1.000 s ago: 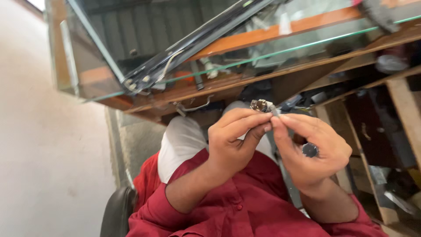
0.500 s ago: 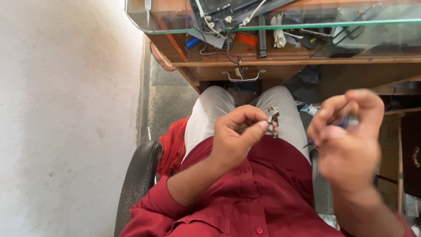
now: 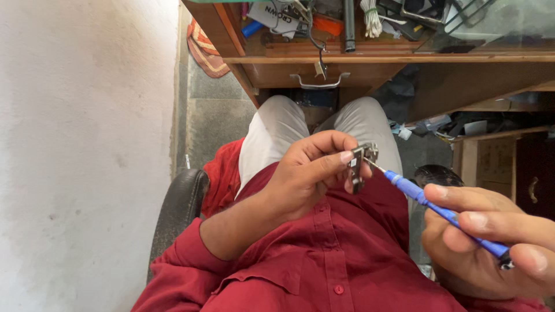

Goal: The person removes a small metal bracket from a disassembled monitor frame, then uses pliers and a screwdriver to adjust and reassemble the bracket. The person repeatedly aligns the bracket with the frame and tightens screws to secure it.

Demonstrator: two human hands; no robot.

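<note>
Left hand [image 3: 303, 179] pinches a small metal part [image 3: 359, 164] (details unclear); right hand [image 3: 491, 242], below-right of it, grips a blue screwdriver [image 3: 430, 205].

A rough white wall [image 3: 75, 144] fills the left of the frame; a cluttered wooden bench [image 3: 370, 58] with a metal-handled drawer [image 3: 319, 81] spans the top, above grey stone floor [image 3: 211, 115].

Soft, even daylight, bright on the pale wall [image 3: 75, 144], with slight blur and wide-angle stretching at the edges.
</note>
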